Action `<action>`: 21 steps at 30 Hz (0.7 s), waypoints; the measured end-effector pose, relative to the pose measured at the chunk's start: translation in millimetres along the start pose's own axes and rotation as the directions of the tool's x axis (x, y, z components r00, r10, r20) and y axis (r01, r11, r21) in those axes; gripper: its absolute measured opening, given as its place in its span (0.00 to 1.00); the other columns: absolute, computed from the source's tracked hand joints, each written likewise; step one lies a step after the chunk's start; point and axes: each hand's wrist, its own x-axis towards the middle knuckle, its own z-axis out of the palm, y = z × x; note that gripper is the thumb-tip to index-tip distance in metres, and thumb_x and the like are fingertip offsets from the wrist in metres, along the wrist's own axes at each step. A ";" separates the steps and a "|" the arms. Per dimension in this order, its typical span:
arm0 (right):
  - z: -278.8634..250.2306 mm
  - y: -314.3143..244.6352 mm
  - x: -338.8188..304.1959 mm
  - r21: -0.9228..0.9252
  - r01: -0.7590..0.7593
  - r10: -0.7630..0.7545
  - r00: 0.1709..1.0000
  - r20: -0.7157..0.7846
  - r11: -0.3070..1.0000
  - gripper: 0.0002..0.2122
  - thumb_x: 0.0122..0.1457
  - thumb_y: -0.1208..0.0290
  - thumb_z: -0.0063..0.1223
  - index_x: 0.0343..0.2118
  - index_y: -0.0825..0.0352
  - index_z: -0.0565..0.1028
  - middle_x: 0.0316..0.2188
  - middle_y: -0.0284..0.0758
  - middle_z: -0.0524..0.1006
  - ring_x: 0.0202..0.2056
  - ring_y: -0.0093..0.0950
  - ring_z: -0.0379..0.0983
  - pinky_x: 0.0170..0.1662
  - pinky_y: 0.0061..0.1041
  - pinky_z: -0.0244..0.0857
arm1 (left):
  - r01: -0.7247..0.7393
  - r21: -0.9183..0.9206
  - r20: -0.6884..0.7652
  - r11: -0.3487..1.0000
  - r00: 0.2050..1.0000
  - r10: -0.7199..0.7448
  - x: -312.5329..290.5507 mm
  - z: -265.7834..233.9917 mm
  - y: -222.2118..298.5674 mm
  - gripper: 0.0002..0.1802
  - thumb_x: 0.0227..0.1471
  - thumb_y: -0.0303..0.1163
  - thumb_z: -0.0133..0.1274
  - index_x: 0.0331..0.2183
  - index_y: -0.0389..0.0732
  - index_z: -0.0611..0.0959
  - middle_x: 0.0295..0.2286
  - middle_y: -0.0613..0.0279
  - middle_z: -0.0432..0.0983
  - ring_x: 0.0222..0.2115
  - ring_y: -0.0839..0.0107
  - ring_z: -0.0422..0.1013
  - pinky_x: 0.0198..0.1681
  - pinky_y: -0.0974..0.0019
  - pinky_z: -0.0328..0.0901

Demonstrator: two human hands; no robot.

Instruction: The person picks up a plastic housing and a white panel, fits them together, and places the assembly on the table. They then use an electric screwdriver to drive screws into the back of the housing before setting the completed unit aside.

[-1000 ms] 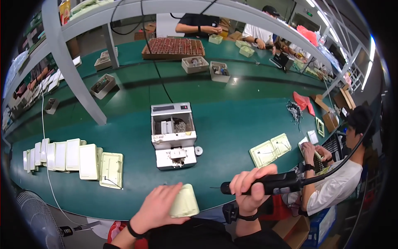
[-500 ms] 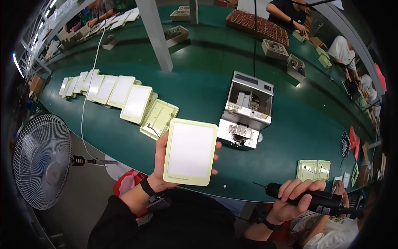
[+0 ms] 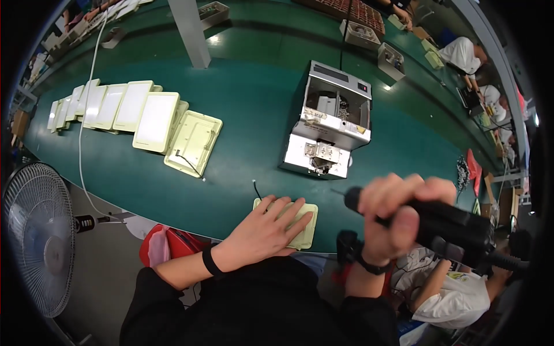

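Note:
On the green bench in front of me lies a pale green plastic panel casing (image 3: 310, 229), back side up. My left hand (image 3: 262, 232) rests flat across it with fingers stretched and spread, covering most of it. A short black cable (image 3: 255, 189) with a white plug sticks out past its far edge. To the right, my right hand (image 3: 392, 210) is wrapped around a black electric screwdriver (image 3: 456, 230). Its thin bit points left, above the bench and apart from the casing. Motion blurs this hand and the tool.
A silver screw feeder (image 3: 329, 121) stands beyond the casing. Farther left, an open-backed casing (image 3: 195, 141) lies beside a row of white-faced panels (image 3: 156, 121). A white cord (image 3: 86, 115) hangs at left near a fan (image 3: 40, 236). A co-worker (image 3: 456, 288) sits close at right.
The panel, held up white face forward before, now lies back side up on the bench under my flattened left hand. My right hand has raised the screwdriver slightly. The whole view has shifted.

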 end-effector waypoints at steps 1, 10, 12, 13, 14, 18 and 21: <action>9.2 8.3 5.4 -0.053 0.019 -0.017 0.999 0.038 0.998 0.16 0.68 0.66 0.60 0.49 0.63 0.64 0.22 0.33 0.68 0.17 0.24 0.63 0.20 0.29 0.63 | -0.006 -0.011 -0.007 1.000 1.000 0.006 -1.4 6.6 2.6 0.46 0.48 0.52 0.68 0.63 0.41 0.75 0.61 0.54 0.71 0.58 0.56 0.70 0.66 0.49 0.63; 34.4 43.6 17.3 -0.190 -0.064 0.038 0.990 -0.138 0.980 0.21 0.63 0.72 0.64 0.50 0.64 0.62 0.22 0.34 0.73 0.17 0.25 0.68 0.21 0.25 0.67 | 0.066 0.022 -0.030 0.998 0.997 -0.065 -17.0 11.9 39.5 0.34 0.51 0.45 0.64 0.57 0.43 0.79 0.58 0.57 0.73 0.58 0.60 0.70 0.67 0.49 0.63; 36.6 36.9 13.7 -0.177 -0.103 0.082 0.989 -0.122 0.979 0.20 0.64 0.72 0.64 0.51 0.64 0.62 0.22 0.34 0.72 0.17 0.26 0.68 0.22 0.26 0.67 | 0.043 0.066 -0.040 0.997 0.998 -0.040 -17.7 11.9 35.5 0.28 0.55 0.41 0.61 0.56 0.43 0.79 0.56 0.58 0.74 0.57 0.61 0.71 0.66 0.51 0.64; 36.4 30.8 10.4 -0.160 -0.124 0.106 0.988 -0.113 0.979 0.20 0.64 0.71 0.64 0.51 0.63 0.62 0.21 0.34 0.72 0.17 0.26 0.68 0.22 0.27 0.68 | 0.051 0.048 -0.036 0.998 0.998 -0.049 -20.8 17.3 35.0 0.28 0.55 0.41 0.61 0.56 0.43 0.79 0.56 0.58 0.74 0.57 0.61 0.71 0.66 0.51 0.64; 35.9 27.9 7.2 -0.143 -0.137 0.123 0.987 -0.104 0.980 0.20 0.65 0.70 0.64 0.51 0.62 0.62 0.21 0.33 0.71 0.17 0.27 0.69 0.23 0.28 0.68 | 0.025 0.078 -0.093 0.997 0.995 -0.018 -23.3 28.2 30.9 0.26 0.56 0.40 0.59 0.55 0.44 0.80 0.56 0.59 0.74 0.57 0.61 0.71 0.66 0.52 0.64; 27.5 25.4 -26.3 -0.158 -0.139 0.144 0.989 0.024 0.978 0.15 0.68 0.69 0.56 0.52 0.60 0.63 0.21 0.32 0.66 0.16 0.25 0.62 0.21 0.30 0.63 | 0.006 0.118 -0.222 0.993 0.975 0.021 -27.3 51.2 27.0 0.21 0.58 0.38 0.56 0.52 0.46 0.81 0.54 0.62 0.76 0.57 0.63 0.72 0.65 0.54 0.65; 26.1 25.3 -38.8 -0.183 -0.174 0.179 0.984 0.011 0.968 0.16 0.68 0.68 0.57 0.52 0.60 0.63 0.22 0.31 0.66 0.17 0.25 0.62 0.21 0.31 0.64 | 0.022 0.077 -0.267 0.997 0.964 -0.001 -25.7 55.9 28.5 0.18 0.58 0.39 0.56 0.51 0.48 0.81 0.53 0.64 0.77 0.56 0.65 0.72 0.64 0.55 0.65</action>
